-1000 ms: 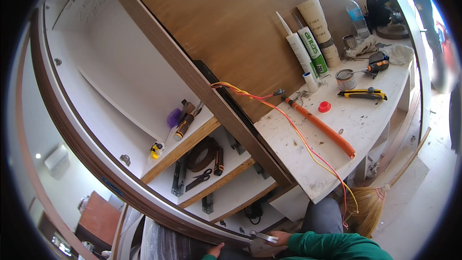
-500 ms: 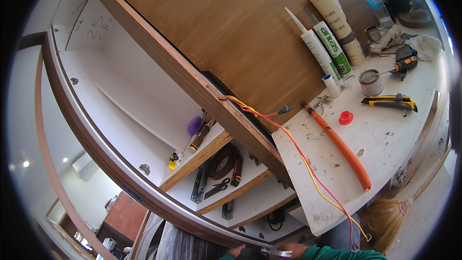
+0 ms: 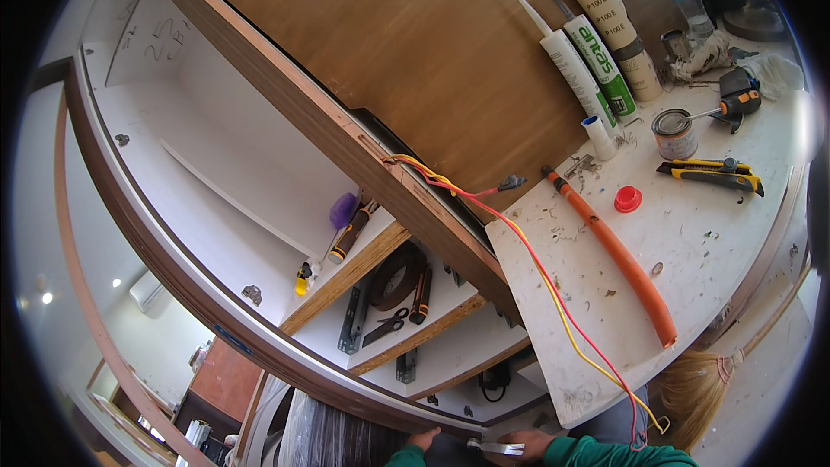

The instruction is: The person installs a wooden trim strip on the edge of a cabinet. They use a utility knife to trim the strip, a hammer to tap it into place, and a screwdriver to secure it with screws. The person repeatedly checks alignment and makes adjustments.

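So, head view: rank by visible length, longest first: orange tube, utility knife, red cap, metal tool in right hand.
1. Orange tube
2. Utility knife
3. Metal tool, visible part only; full length unsure
4. Red cap

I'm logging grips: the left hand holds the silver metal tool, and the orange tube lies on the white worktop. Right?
Wrong hand: the head view shows the right hand holding the silver metal tool; the orange tube lies on the white worktop.
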Available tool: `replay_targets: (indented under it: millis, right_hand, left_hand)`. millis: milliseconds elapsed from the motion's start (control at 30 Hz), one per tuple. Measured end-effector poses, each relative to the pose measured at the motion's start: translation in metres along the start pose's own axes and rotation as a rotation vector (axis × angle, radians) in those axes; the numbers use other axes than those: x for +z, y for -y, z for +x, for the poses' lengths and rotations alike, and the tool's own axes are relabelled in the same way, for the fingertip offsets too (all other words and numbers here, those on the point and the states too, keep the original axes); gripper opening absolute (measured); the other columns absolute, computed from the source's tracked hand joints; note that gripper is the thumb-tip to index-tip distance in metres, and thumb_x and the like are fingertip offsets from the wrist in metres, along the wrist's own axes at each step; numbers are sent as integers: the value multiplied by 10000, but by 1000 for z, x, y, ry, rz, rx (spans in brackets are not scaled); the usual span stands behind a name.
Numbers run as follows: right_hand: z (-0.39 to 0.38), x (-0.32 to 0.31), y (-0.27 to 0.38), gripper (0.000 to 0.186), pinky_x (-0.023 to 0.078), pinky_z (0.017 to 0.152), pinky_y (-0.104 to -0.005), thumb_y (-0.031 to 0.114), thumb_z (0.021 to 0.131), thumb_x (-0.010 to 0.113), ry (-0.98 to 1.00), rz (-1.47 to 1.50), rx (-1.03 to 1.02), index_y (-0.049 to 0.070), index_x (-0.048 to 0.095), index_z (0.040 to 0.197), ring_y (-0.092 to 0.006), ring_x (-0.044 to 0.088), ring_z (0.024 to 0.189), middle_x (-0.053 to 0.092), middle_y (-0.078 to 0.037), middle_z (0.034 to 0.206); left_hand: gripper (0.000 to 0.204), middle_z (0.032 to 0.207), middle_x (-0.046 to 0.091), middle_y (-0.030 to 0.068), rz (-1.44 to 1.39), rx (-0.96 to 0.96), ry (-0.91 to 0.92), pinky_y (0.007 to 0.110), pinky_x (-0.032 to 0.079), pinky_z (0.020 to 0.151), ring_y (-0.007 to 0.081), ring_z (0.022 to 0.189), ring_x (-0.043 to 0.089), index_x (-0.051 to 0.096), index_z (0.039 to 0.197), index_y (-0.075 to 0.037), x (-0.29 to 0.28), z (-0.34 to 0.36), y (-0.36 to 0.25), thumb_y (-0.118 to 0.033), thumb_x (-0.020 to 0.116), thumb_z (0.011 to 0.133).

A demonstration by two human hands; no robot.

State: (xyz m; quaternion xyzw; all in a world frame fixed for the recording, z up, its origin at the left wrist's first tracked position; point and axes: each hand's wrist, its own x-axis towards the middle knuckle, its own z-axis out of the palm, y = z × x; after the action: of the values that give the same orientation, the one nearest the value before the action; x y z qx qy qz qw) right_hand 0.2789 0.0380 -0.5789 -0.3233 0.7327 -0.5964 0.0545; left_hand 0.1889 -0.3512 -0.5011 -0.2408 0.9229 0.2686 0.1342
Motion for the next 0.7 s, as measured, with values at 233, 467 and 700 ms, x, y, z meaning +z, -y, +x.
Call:
replay_targets:
  millis: [233,467,700]
  right_hand:
    - [3,-8,10,784,490,1066,-476,376,720,826,81,77,110,114,586,1419,-412,612,1231,641,-216,1359]
    - [-3,-26,33,798,490,1066,-470,375,723,828,46,84,93,103,575,1430,-407,616,1232,645,-222,1351]
    - [-2,-30,45,776,476,1093,-457,329,749,800,-13,30,32,63,561,1438,-400,604,1259,636,-228,1366]
  left_hand:
    - [828,1428,630,227,12,-55,-9,369,413,1157,352,1380,558,669,1343,11,-3,-6,-7,-630,768,829]
    - [809,1435,628,212,69,-21,-10,367,410,1161,350,1382,556,666,1355,-4,4,12,4,-625,757,843]
    - [717,1392,661,200,125,56,-19,402,450,1125,352,1326,596,632,1413,-53,8,11,7,-549,709,902]
